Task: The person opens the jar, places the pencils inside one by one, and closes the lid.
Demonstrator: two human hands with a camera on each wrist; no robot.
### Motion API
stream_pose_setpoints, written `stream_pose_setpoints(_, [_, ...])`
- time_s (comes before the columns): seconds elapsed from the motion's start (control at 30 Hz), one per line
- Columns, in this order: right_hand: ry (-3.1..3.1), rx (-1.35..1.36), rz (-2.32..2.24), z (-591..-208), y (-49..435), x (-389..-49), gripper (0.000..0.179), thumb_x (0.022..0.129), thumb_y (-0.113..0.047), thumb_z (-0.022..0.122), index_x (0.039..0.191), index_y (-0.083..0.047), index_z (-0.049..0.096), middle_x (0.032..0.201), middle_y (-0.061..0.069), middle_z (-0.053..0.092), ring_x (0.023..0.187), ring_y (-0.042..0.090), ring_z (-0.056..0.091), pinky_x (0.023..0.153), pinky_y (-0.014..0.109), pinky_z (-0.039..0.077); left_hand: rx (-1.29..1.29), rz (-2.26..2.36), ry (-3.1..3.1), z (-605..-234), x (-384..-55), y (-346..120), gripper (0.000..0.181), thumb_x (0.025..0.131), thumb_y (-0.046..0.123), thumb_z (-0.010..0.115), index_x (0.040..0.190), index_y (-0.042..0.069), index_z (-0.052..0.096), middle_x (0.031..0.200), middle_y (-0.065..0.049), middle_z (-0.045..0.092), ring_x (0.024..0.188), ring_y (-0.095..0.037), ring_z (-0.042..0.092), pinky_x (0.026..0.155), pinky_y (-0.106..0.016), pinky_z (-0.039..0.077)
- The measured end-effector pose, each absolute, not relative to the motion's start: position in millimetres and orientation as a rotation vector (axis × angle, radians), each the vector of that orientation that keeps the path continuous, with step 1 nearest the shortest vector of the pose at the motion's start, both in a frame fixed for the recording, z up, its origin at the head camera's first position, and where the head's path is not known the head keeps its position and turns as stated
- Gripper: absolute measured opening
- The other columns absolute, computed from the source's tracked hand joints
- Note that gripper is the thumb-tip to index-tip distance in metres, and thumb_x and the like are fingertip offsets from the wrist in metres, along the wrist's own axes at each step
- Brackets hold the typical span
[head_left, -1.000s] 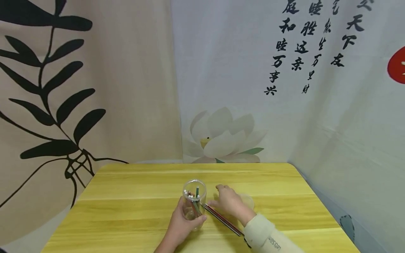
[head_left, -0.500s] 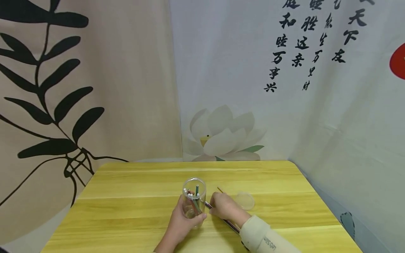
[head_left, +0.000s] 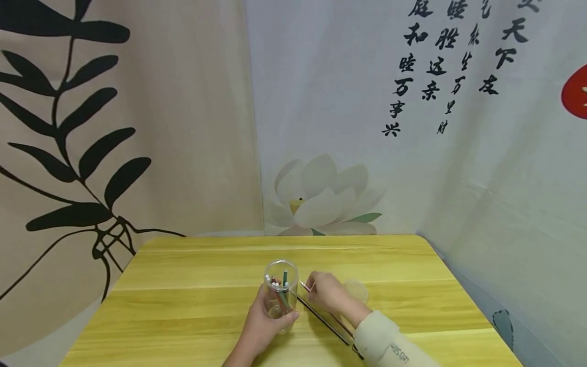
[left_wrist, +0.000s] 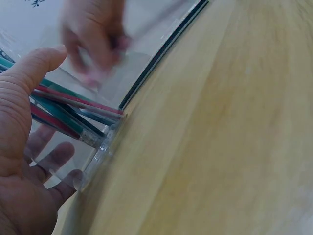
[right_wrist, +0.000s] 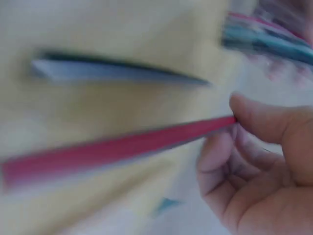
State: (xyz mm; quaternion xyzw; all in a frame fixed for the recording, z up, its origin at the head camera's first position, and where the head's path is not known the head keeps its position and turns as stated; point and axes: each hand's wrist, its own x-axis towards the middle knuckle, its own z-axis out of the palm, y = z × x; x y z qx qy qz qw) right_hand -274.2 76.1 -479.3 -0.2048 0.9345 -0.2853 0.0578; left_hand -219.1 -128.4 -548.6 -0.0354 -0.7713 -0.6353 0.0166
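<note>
My left hand (head_left: pixel 263 323) grips a clear plastic cup (head_left: pixel 281 262), its thumb and fingers wrapped around the lower wall. Inside lean several pencils (left_wrist: pixel 63 110) in green, red and dark colours, some with white ends up. To the right of the cup, my right hand (head_left: pixel 329 293) pinches a red pencil (right_wrist: pixel 117 147) between thumb and fingers. The pencil slants, its pale end pointing toward the cup in the head view. Below it, a dark pencil (head_left: pixel 323 321) lies diagonally on the table, one end close to the cup's base.
A clear round lid (head_left: pixel 358 290) lies flat just beyond my right hand. The yellow wood-grain table (head_left: pixel 183 290) reaches back to hanging printed cloth (head_left: pixel 206 127). A dark loop (head_left: pixel 357 351) shows beside the right sleeve (head_left: pixel 390 339).
My right hand came down onto the pencils beside the cup and lifted the red pencil away from the dark one. The left hand and cup have stayed in place.
</note>
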Motion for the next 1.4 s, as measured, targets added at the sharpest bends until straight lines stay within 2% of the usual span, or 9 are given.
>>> stream_pose_setpoints(0.1, [3.002, -0.771, -1.044, -442.1, 74.6, -270.6, 0.042, 0.1, -0.004, 0.073, 0.14, -0.003, 0.059, 0.094, 0.004, 0.072, 0.073, 0.01, 0.063, 0.061, 0.024, 0.055, -0.111, -1.971, -2.402, -548.2, -218.7, -129.3, 0.088, 0.081, 0.027, 0.095, 0.154, 0.022, 0.046, 0.134, -0.005, 0.07, 0.135, -0.033, 0.06, 0.116, -0.078, 0.038])
stream_pose_setpoints(0.17, [3.138, -1.023, -1.218, -414.9, 71.6, -265.7, 0.05, 0.1, -0.004, 0.072, 0.148, -0.006, 0.055, 0.097, 0.004, 0.07, 0.075, 0.01, 0.063, 0.064, 0.024, 0.056, -0.113, -1.974, -2.404, -547.7, -219.0, -129.9, 0.088, 0.081, 0.027, 0.095, 0.155, 0.024, 0.046, 0.133, -0.004, 0.07, 0.135, -0.032, 0.06, 0.116, -0.08, 0.037])
stream_pose_setpoints(0.33, [3.062, -1.777, -1.853, -371.8, 59.0, -245.3, 0.043, 0.1, -0.004, 0.072, 0.141, -0.001, 0.06, 0.099, 0.011, 0.068, 0.086, 0.02, 0.066, 0.077, 0.024, 0.06, -0.126, -2.011, -2.378, -547.9, -219.9, -128.9, 0.084, 0.081, 0.025, 0.095, 0.15, 0.027, 0.049, 0.13, -0.004, 0.07, 0.134, -0.03, 0.06, 0.118, -0.079, 0.036])
stream_pose_setpoints(0.5, [2.756, -2.092, -2.208, -368.3, 45.9, -228.6, 0.037, 0.106, -0.012, 0.065, 0.136, 0.007, 0.055, 0.096, 0.017, 0.067, 0.085, 0.022, 0.067, 0.082, 0.021, 0.062, -0.129, -2.029, -2.368, -549.4, -219.8, -126.6, 0.078, 0.081, 0.025, 0.095, 0.146, 0.03, 0.052, 0.132, -0.004, 0.071, 0.133, -0.03, 0.063, 0.117, -0.077, 0.037])
stream_pose_setpoints(0.73, [2.659, -2.131, -2.411, -361.1, 41.3, -221.6, 0.039, 0.106, -0.009, 0.064, 0.134, 0.013, 0.05, 0.097, 0.021, 0.066, 0.085, 0.022, 0.07, 0.084, 0.02, 0.062, -0.129, -2.012, -2.377, -549.3, -219.9, -124.3, 0.081, 0.081, 0.025, 0.095, 0.148, 0.028, 0.051, 0.133, -0.01, 0.071, 0.129, -0.029, 0.065, 0.116, -0.076, 0.04])
stream_pose_setpoints(0.87, [2.659, -2.04, -2.344, -371.6, 33.4, -225.7, 0.038, 0.104, -0.007, 0.066, 0.135, 0.009, 0.051, 0.097, 0.02, 0.068, 0.085, 0.023, 0.071, 0.083, 0.022, 0.063, -0.135, -2.001, -2.371, -550.6, -220.9, -125.4, 0.08, 0.081, 0.025, 0.095, 0.148, 0.025, 0.051, 0.13, -0.008, 0.072, 0.126, -0.028, 0.066, 0.116, -0.07, 0.045])
stream_pose_setpoints(1.1, [2.963, -1.966, -1.777, -416.9, 24.9, -235.0, 0.044, 0.085, 0.01, 0.082, 0.123, 0.0, 0.064, 0.095, 0.008, 0.073, 0.078, 0.016, 0.072, 0.073, 0.018, 0.061, -0.225, -2.021, -2.364, -554.5, -217.9, -128.4, 0.09, 0.084, 0.03, 0.093, 0.157, 0.031, 0.041, 0.13, -0.004, 0.068, 0.129, -0.028, 0.059, 0.115, -0.079, 0.037])
stream_pose_setpoints(1.27, [3.083, -1.923, -1.529, -429.1, 26.1, -237.1, 0.031, 0.083, 0.0, 0.087, 0.11, -0.008, 0.074, 0.098, 0.002, 0.079, 0.085, 0.013, 0.072, 0.073, 0.016, 0.061, -0.291, -2.018, -2.354, -554.8, -217.1, -130.0, 0.092, 0.085, 0.028, 0.092, 0.159, 0.034, 0.037, 0.126, -0.004, 0.067, 0.126, -0.028, 0.058, 0.114, -0.079, 0.04])
stream_pose_setpoints(1.4, [3.172, -1.897, -1.358, -430.9, 25.3, -237.1, 0.022, 0.084, -0.01, 0.089, 0.102, -0.014, 0.077, 0.094, -0.003, 0.079, 0.083, 0.011, 0.069, 0.07, 0.012, 0.057, -0.301, -2.071, -2.325, -555.2, -217.1, -131.3, 0.091, 0.086, 0.023, 0.092, 0.158, 0.033, 0.038, 0.118, -0.005, 0.067, 0.121, -0.025, 0.059, 0.116, -0.067, 0.048])
